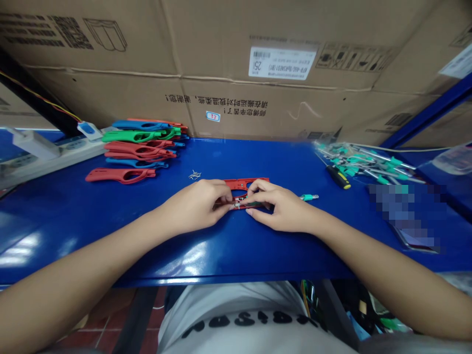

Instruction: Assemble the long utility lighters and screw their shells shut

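A red plastic half shell of a long-necked gas lighter point(243, 207) lies at the middle of the blue table, with small metal parts inside. My left hand point(204, 205) pinches its left end between thumb and fingers. On the right, my right hand point(283, 207) grips the same shell, its index finger reaching to the small parts. Past that hand's back pokes a metal tube with a teal end point(309, 197); its other end is hidden under the fingers. Just behind, a second red half shell point(240, 184) lies flat, touched or nearly touched by my fingers.
Red, blue and green lighter shells point(134, 150) are stacked at the left, beside a white power strip point(70, 147). Small screws point(194, 174) lie nearby. At the right are teal-ended metal tubes point(368, 162), a black-and-yellow screwdriver point(338, 177) and a blurred phone-like object point(415, 221). Cardboard point(221, 59) stands behind.
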A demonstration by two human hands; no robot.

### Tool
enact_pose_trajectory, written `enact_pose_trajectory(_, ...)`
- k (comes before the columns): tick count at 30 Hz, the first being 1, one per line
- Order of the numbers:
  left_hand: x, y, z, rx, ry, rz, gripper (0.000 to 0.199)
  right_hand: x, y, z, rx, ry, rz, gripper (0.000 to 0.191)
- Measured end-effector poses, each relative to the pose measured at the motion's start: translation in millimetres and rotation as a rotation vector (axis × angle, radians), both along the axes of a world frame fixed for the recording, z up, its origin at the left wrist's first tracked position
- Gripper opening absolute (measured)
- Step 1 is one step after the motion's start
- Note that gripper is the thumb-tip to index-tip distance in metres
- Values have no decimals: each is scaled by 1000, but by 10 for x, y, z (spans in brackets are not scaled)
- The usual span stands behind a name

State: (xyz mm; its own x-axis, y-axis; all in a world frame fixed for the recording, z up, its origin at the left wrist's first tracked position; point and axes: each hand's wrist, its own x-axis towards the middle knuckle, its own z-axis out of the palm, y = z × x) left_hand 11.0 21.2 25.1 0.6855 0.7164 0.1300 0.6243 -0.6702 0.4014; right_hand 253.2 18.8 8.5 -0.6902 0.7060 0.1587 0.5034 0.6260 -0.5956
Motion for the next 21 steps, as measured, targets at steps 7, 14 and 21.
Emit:
enact_pose_trajectory(7, 1, -1, 23, -19, -10, 6, 10, 0, 6, 9, -6, 59, 21, 23)
enact_pose_trajectory(14, -11, 7, 24, -27, -22, 26, 12, 71, 93, -12, 44, 76, -4, 16)
enact_pose_trajectory(21, -14, 50, 0, -68, -69, 47, 9, 70, 91, -7, 88, 20, 3, 11)
